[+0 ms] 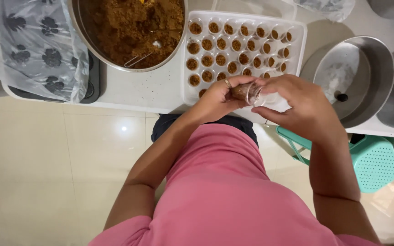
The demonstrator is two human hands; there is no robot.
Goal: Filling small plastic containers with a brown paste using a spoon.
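A small clear plastic cup (248,92) of brown crumbly filling is being pinched between the two hands just above the near edge of the white tray (299,32). The left hand (217,98), a ring showing on one finger, is being curled around the base end of the cup, while the right hand (297,107) is being closed over its rim end, fingers bent and thumb tucked beneath; whether a lid is being pressed on cannot be told, since the mouth is being hidden by the fingers.

The cup is being held tilted, nearly on its side, so filling is likely to be shaken out onto the tray or the pink shirt below if the grip is being loosened or the wall squeezed. The thin wall is also liable to be buckled under too firm a pinch.

The tray is being crowded with rows of filled cups (220,45), set close together, so a neighbour could be knocked over by a knuckle as the hands are being lowered. The tray's near edge is being left projecting past the counter edge, where a nudge from a forearm could be tipping it.

Further back, a large metal bowl (131,32) of the same brown mix is being kept, with a utensil lying in it. A steel basin (356,79) is being kept to the right, and a green plastic stool (370,159) below it.
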